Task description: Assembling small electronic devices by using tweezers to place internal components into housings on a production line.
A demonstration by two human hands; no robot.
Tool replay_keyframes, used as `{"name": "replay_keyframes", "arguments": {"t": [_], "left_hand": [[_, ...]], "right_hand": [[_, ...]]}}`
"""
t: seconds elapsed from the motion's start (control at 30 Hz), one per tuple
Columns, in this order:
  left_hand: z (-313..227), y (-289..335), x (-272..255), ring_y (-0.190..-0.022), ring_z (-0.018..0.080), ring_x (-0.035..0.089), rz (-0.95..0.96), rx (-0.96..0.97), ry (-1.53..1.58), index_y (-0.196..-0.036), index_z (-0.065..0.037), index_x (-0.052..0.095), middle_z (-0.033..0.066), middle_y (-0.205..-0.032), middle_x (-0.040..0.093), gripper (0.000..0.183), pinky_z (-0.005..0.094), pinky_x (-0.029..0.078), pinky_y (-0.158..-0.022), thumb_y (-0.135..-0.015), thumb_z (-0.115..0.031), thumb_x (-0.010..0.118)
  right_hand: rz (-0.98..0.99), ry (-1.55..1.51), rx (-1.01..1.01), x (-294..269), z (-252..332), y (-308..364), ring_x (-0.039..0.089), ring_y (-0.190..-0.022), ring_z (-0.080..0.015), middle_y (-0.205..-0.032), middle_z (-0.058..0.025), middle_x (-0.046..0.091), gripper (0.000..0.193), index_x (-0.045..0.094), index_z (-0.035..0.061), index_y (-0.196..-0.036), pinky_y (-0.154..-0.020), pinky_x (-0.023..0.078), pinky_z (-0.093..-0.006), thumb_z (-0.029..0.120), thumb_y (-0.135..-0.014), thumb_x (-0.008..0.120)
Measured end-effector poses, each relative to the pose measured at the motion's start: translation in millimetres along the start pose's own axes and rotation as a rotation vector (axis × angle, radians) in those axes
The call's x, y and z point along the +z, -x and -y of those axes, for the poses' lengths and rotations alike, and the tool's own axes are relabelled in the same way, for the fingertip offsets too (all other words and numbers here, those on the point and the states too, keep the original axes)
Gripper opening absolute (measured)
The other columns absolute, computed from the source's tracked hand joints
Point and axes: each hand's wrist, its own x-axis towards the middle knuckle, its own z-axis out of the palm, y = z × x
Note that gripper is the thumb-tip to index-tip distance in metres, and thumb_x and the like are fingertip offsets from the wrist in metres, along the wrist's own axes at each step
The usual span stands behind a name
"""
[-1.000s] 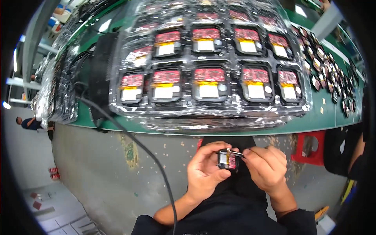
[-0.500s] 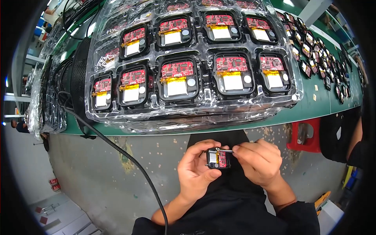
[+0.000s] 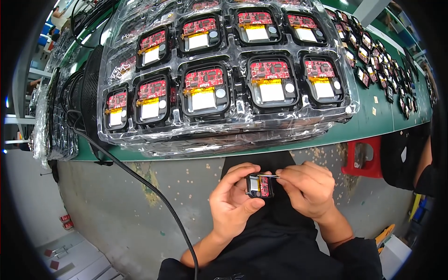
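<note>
Above the person's lap [image 3: 275, 226], just short of the green worktop [image 3: 368, 123], a small black housing [image 3: 259, 185] is held up, its open side showing. The left hand [image 3: 232, 200] is curled partly closed around it, thumb at the lower edge, fingers along the upper one. The right hand [image 3: 310, 189] is drawn into a pinch on a slim metal tool [image 3: 269, 176], whose far end lies at the housing's upper edge; from where I stand I can't tell whether it touches.

To my eye, this wants a calm left grip on the rim alone, thumb kept off the red board [image 3: 265, 186] and silvery block [image 3: 253, 185]. I'd work the tool lightly from the fingertips, at a low angle, sparing the yellow strip [image 3: 259, 183], which looks easy to nick. Mind the black cable [image 3: 162, 199] by the left forearm [image 3: 210, 242]: a tug could jog everything.
</note>
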Motion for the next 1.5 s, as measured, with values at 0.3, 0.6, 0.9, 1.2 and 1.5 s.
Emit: {"name": "replay_keyframes", "arguments": {"t": [0.3,0.6,0.9,1.2,1.5], "left_hand": [[-24,3,2,-0.125,0.0389,0.059,0.108,0.062,0.006,-0.126,0.008,0.057,0.0208,-0.134,0.052,0.057,0.0475,0.052,-0.104,-0.077,0.002,0.084],[-121,-39,33,-0.109,0.0418,0.067,0.030,0.871,-0.606,-0.105,-0.002,0.057,0.0200,-0.117,0.053,0.049,0.0481,0.059,-0.092,-0.069,0.001,0.090],[-197,-133,22,-0.096,0.0181,0.067,-0.260,0.821,-1.452,-0.091,0.003,0.066,0.0088,-0.098,0.065,0.019,0.0298,0.054,-0.083,-0.078,0.005,0.079],[-195,-138,18,-0.085,0.0310,0.072,-0.094,0.758,-1.562,-0.096,0.003,0.074,0.0144,-0.097,0.073,0.015,0.0360,0.056,-0.076,-0.087,-0.010,0.074],[-205,-117,9,-0.133,0.0405,0.052,0.144,0.667,-1.954,-0.131,0.008,0.058,0.0254,-0.137,0.059,0.062,0.0435,0.044,-0.109,-0.094,-0.040,0.069]], "right_hand": [[0.000,0.003,-0.069,-9,4,-4,0.060,-0.057,-0.0200,-0.082,-0.0077,0.070,0.034,0.074,0.0045,-0.096,-0.048,0.046,-0.0304,-0.001,-0.063,0.082],[-0.456,-0.063,0.019,-57,-10,3,0.059,-0.074,-0.0193,-0.088,-0.0150,0.064,0.020,0.061,-0.0031,-0.111,-0.065,0.047,-0.0277,0.003,-0.093,0.066],[-0.501,-0.001,0.063,-65,-26,10,0.063,-0.083,-0.0182,-0.099,-0.0151,0.064,0.020,0.062,-0.0056,-0.112,-0.078,0.052,-0.0276,-0.008,-0.092,0.062],[-0.442,-0.047,0.219,-76,-60,46,0.059,-0.102,-0.0153,-0.118,-0.0096,0.060,0.024,0.058,-0.0060,-0.124,-0.094,0.047,-0.0278,-0.003,-0.102,0.053],[-0.493,0.227,0.324,-91,-78,4,0.065,-0.102,-0.0210,-0.112,-0.0143,0.067,0.022,0.061,-0.0089,-0.120,-0.094,0.050,-0.0323,0.001,-0.102,0.056]]}}
